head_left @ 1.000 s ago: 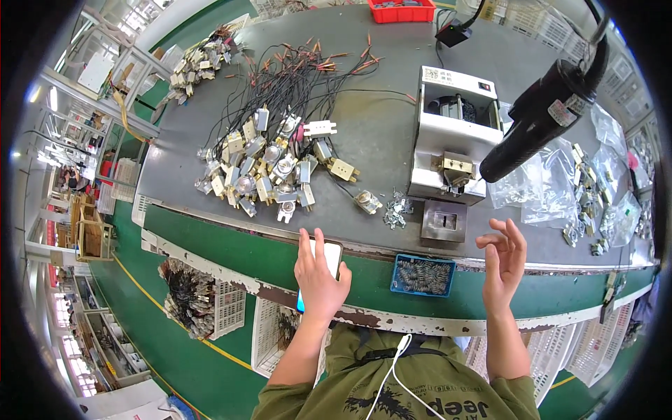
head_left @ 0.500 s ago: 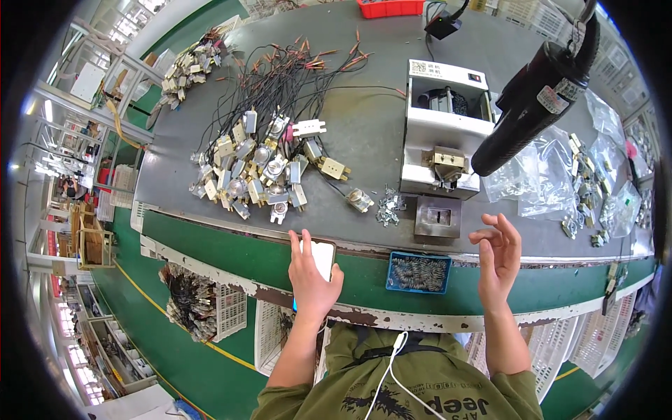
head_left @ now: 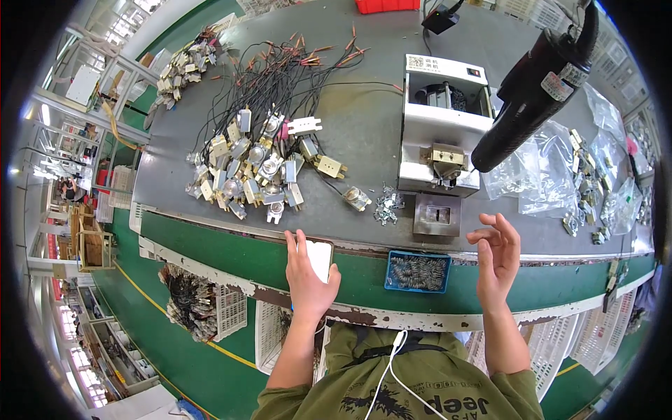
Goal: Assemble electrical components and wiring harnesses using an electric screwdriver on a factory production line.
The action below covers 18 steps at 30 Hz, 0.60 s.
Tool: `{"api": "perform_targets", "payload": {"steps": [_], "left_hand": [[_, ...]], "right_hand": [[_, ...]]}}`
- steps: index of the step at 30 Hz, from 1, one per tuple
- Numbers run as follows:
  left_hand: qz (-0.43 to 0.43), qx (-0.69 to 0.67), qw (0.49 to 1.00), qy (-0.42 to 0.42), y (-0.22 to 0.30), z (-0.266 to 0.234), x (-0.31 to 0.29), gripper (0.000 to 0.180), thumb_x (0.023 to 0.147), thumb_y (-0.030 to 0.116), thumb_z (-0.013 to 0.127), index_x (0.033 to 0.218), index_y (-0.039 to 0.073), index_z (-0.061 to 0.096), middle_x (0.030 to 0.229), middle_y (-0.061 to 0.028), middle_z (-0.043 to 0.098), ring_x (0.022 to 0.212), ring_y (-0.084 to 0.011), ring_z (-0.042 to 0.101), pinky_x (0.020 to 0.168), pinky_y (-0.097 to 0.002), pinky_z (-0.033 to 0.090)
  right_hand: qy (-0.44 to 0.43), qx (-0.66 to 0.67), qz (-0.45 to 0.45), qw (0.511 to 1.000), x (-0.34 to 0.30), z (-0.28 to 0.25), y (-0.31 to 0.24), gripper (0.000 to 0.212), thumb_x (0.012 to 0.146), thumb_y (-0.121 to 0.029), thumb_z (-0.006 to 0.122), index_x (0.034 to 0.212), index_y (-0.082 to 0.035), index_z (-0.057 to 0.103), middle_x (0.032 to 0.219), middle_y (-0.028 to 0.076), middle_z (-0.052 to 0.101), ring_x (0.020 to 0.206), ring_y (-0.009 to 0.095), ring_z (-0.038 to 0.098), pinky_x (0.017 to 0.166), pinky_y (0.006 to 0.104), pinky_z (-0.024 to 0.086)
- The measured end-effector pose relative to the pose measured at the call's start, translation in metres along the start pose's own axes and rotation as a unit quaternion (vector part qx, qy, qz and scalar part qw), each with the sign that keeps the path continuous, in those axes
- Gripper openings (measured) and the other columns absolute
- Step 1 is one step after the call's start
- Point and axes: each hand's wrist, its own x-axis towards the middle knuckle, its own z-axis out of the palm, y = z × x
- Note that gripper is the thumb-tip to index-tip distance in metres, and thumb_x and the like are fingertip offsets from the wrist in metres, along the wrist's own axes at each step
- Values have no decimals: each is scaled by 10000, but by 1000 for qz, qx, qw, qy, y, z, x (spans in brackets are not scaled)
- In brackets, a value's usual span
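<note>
My left hand (head_left: 306, 280) lies over a smartphone (head_left: 320, 259) with a bright white screen at the bench's near edge. Its fingers are stretched out along the phone's left side, with the thumb apart on the right; part of the phone is hidden under the palm. My right hand (head_left: 498, 260) is raised above the green front strip, fingers apart and loosely bent, nothing in it. Between the hands sits a blue tray (head_left: 418, 271) of small metal parts. Beyond it stands a benchtop machine (head_left: 444, 133) with a metal block (head_left: 437, 215) before it.
A black electric screwdriver (head_left: 525, 105) hangs by the machine. Left of that are a heap of wired lamp-holder-like parts (head_left: 259, 164) and a small pile of metal bits (head_left: 387, 204). Clear plastic bags (head_left: 542, 168) and loose parts lie at right. A red bin (head_left: 387, 5) stands at the back.
The whole view has shifted very slightly. Both hands keep nearly the same pose, the left still over the phone and the right still raised.
</note>
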Motion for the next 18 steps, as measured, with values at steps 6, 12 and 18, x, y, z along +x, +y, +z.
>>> {"api": "perform_targets", "payload": {"steps": [6,12,18], "left_hand": [[24,33,999,12,-2,5,-2,975,745,92,681,1564,51,152,1582,-289,193,1441,-443,273,1147,-490,281],[17,35,999,6,-1,4,-1,975,743,91,679,1564,49,153,1588,-272,193,1442,-430,280,1149,-483,281],[34,36,999,20,-2,5,0,952,736,123,677,1547,30,187,1554,-322,215,1378,-474,346,1095,-512,324]], "right_hand": [[-1,5,3,1000,0,2,1,464,974,42,471,1429,-3,393,1331,161,536,972,155,606,896,319,488],[-3,1,1,1000,0,1,0,461,974,44,465,1427,2,394,1331,158,537,970,153,606,898,316,486],[-6,3,0,1000,0,1,1,462,971,48,464,1427,2,397,1329,157,539,971,151,607,898,314,486]]}}
